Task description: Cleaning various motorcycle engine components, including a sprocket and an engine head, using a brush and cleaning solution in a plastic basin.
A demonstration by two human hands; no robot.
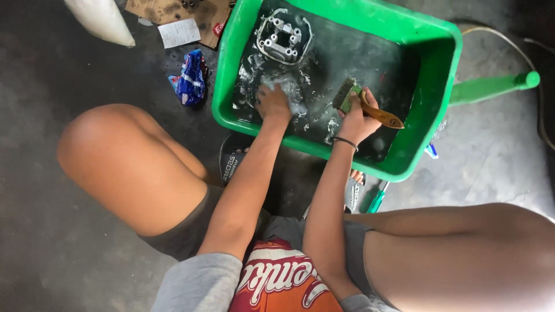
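While the person is crouching over a green plastic tub (pixel 439 86) on the dark floor, the left hand (pixel 273 104) is pressing down on a pale, foamy part (pixel 292 92) near the tub's near-left corner; its fingers are curling over the part, though how tightly I cannot tell. The right hand (pixel 357 118) is gripping a wooden-handled paintbrush (pixel 370 107) closed in its fist, bristles pointing toward the tub's middle. A grey metal cylinder head (pixel 282 37) is lying in the dark liquid at the far-left corner, well apart from both hands. Beside the tub's left wall, a crumpled blue wrapper (pixel 191 78) is lying near a white paper slip (pixel 179 32) and brown cardboard (pixel 202 11). A green-handled tool (pixel 377 199) is poking out under the near edge.
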